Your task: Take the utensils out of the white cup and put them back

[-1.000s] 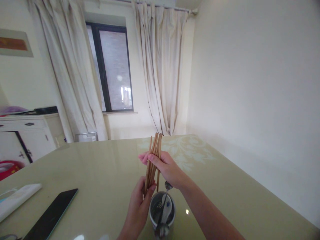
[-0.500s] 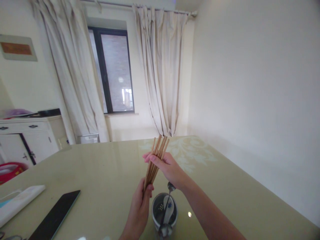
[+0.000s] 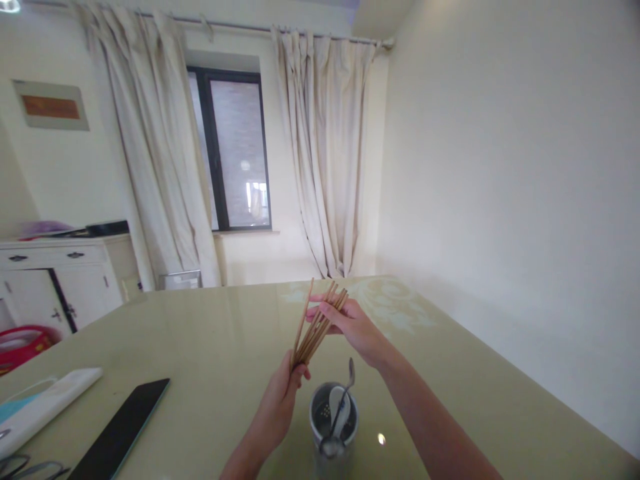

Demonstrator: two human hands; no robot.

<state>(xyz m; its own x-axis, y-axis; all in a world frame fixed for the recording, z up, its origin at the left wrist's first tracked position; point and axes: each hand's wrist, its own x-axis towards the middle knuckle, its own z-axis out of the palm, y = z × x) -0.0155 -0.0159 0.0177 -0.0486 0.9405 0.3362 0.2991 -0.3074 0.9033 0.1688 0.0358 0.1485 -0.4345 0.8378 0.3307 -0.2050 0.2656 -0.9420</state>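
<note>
A bundle of wooden chopsticks (image 3: 316, 335) is held tilted above the table, its tops leaning right. My left hand (image 3: 281, 393) wraps round the lower ends. Higher up, my right hand (image 3: 353, 323) grips most of the sticks between thumb and fingers, while one chopstick stands apart on the left side. Just below and right of the bundle is a metal utensil holder (image 3: 314, 433) with holes in its bottom. Inside it lean a white ceramic spoon (image 3: 340, 408) and metal spoons (image 3: 345, 393); neither hand touches them.
On the table (image 3: 225, 333), a black tablet-like slab (image 3: 123, 427) lies at the left beside a white power-strip-like box (image 3: 55, 407). Scissors-like handles (image 3: 30, 467) show at the lower left corner. A wall (image 3: 525, 233) borders the table's right side.
The chopsticks have tilted further right and fanned out, with one now separated on the left. My right hand has shifted right. A metal spoon in the holder leans differently. The view has moved slightly.
</note>
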